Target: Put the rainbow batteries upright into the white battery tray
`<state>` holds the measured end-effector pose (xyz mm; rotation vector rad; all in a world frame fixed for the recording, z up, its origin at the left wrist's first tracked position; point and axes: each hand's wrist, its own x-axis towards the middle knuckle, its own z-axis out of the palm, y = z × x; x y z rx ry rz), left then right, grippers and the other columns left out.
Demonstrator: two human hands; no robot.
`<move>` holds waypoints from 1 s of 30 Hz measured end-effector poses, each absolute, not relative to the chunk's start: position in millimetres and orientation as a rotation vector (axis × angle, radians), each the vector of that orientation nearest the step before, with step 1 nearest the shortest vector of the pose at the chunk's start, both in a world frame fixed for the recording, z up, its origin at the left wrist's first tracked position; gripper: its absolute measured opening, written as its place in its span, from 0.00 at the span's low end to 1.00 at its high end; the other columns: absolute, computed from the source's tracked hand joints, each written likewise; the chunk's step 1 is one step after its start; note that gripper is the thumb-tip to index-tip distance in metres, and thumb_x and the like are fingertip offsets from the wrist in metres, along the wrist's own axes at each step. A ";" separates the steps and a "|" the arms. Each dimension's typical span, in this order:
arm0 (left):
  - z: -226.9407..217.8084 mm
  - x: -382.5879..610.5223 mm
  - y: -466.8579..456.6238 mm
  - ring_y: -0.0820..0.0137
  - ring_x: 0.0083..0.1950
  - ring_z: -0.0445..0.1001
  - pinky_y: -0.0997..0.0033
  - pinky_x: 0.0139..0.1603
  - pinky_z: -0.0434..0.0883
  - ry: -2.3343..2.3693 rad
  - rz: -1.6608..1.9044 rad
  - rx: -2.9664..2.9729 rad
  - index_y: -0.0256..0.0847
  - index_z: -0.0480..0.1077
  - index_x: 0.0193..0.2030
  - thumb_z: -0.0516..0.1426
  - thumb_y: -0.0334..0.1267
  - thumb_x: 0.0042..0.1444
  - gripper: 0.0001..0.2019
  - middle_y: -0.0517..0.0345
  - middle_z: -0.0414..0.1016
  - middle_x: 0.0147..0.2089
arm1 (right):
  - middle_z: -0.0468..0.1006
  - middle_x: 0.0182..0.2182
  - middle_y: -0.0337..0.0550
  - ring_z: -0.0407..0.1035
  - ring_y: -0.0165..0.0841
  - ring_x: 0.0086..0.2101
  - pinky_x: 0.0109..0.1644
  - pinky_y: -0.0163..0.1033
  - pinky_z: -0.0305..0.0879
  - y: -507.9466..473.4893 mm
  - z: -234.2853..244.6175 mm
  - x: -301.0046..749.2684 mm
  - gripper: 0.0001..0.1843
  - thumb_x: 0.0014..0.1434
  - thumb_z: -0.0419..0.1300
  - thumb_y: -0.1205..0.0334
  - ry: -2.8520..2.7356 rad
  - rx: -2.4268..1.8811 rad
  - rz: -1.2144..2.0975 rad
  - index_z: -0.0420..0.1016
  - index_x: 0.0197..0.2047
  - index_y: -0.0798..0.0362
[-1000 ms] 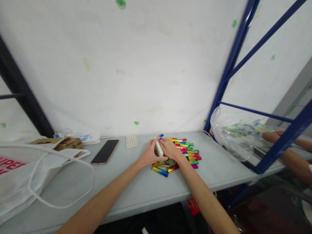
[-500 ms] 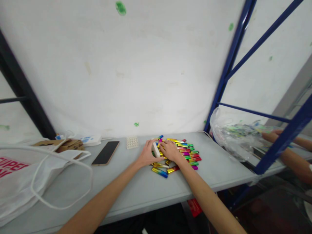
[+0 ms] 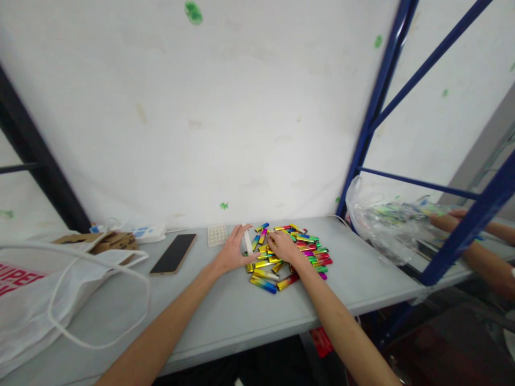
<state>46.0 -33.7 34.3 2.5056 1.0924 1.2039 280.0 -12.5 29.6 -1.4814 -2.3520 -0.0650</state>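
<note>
Left hand (image 3: 231, 251), holding a white bar (image 3: 248, 243) at the pile (image 3: 287, 256)'s left edge, is sliding outward since a second ago, uncovering sticks, while right hand (image 3: 284, 246) is resting flat, fingers spread, on the pile.

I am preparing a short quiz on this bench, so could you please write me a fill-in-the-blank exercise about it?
1. The left hand holds a small ____ box at the edge of the pile of shiny sticks.
2. The right hand rests on the ____.
3. The phone lies screen-up to the ____ of the white dimpled tray.
4. The shelving frame is painted ____.

Missing words: white; pile; left; blue
</note>
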 end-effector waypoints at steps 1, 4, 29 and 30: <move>36.0 43.6 -32.8 0.50 0.67 0.67 0.48 0.71 0.64 1.091 1.221 2.508 0.43 0.59 0.69 0.67 0.49 0.55 0.38 0.44 0.67 0.63 | 0.81 0.44 0.50 0.73 0.37 0.46 0.52 0.38 0.60 -11.8 29.4 280.5 0.15 0.76 0.50 0.62 -2.343 -1.468 -0.066 0.78 0.48 0.54; 38.0 35.7 -27.5 0.51 0.65 0.68 0.48 0.70 0.65 1.097 1.285 2.489 0.43 0.58 0.71 0.65 0.48 0.57 0.38 0.45 0.68 0.62 | 0.81 0.42 0.49 0.72 0.36 0.44 0.51 0.37 0.61 -9.9 29.1 280.6 0.15 0.76 0.51 0.62 -2.323 -1.420 -0.072 0.78 0.47 0.56; -3.4 8.3 39.9 0.46 0.77 0.56 0.29 0.73 0.48 1.851 0.779 2.532 0.39 0.72 0.60 0.46 0.53 0.72 0.24 0.35 0.62 0.73 | 0.81 0.43 0.50 0.73 0.36 0.48 0.57 0.38 0.63 -2.9 29.5 290.4 0.15 0.76 0.51 0.62 -2.172 -1.374 -0.011 0.79 0.44 0.57; -3.6 6.3 36.4 0.47 0.77 0.56 0.30 0.74 0.49 1.867 0.766 2.567 0.40 0.71 0.62 0.46 0.52 0.72 0.24 0.36 0.62 0.73 | 0.81 0.43 0.50 0.73 0.36 0.48 0.57 0.38 0.63 -2.1 29.6 291.7 0.15 0.76 0.51 0.62 -2.168 -1.378 -0.011 0.79 0.44 0.57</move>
